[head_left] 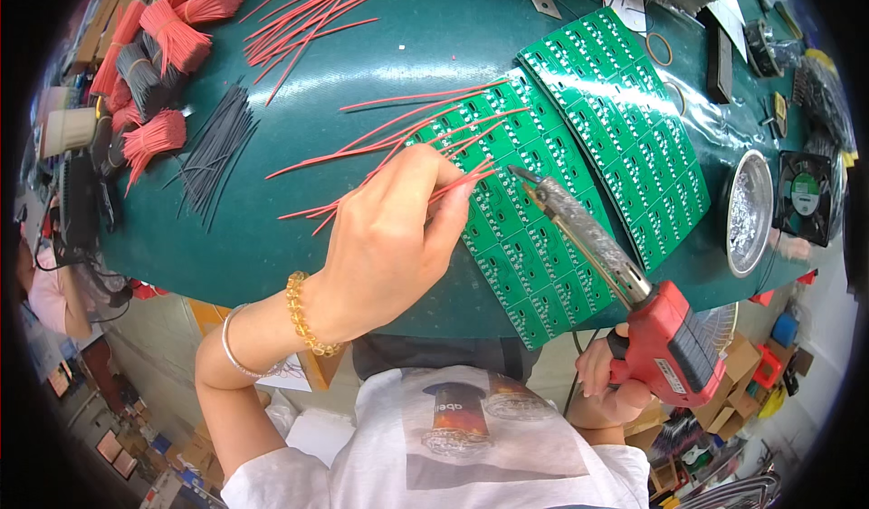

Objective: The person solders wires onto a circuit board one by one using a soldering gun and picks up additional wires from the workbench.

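Hands, two, head view. Left hand [389, 228]: thumb and fingertips pinched together on a red wire [482, 172], its end out over the near panel [516, 237]. Right hand [611, 382]: fingers closed round the red handle of my iron [670, 342], its tip just beside that wire end; contact I cannot tell.

Panels, green, two: the near one lies before me, below the iron's tip; the far panel [634, 147] lies to its right, a narrow dark gap between. Loose wires [362, 152], red, fan out over the near panel's left part and the table [226, 260].

Handling notes, my judgement: keep the pinch back from the hot tip, hold the wire end steady on its pad, heat briefly, lift the iron straight off, let the joint set before letting go.

Edges and room: the near panel's lower corner reaches the table's front edge, so pressing there could tip it. Bare table on the left, between the black wires [217, 152] and my wrist, gives my left hand room. On the right, the bowl [731, 228] and fan [804, 197] limit a wide swing.
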`<state>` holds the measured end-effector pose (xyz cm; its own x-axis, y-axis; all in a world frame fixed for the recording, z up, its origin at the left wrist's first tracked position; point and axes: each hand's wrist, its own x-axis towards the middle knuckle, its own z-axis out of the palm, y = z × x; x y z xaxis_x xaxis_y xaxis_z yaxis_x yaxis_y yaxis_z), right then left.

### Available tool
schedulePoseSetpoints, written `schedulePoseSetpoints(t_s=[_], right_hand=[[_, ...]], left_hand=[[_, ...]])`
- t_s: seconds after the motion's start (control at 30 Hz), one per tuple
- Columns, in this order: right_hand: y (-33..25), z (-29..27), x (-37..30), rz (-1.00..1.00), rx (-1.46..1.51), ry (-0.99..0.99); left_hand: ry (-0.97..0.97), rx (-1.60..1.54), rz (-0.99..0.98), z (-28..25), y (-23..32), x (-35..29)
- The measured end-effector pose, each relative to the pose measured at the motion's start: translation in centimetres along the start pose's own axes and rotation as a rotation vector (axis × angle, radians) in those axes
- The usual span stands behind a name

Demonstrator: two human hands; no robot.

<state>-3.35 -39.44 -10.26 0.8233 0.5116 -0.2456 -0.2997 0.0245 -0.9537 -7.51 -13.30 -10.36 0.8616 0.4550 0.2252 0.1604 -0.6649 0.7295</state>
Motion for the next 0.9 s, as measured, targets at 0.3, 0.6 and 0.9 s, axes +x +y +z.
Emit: schedulePoseSetpoints(t_s=[0.3,0.6,0.9], right_hand=[[-0.4,0.8,0.3,-0.099,0.015,0.156],[-0.1,-0.6,0.7,-0.047,-0.018,0.049],[-0.4,-0.8,1.0,0.051,-0.119,-0.035]], left_hand=[[-0.023,-0.088,0.007,-0.2,0.1,1.1],[-0.048,-0.134,-0.013,0.5,0.2,2.2],[-0.027,-0.110,0.034,0.8,0.1,2.1]])
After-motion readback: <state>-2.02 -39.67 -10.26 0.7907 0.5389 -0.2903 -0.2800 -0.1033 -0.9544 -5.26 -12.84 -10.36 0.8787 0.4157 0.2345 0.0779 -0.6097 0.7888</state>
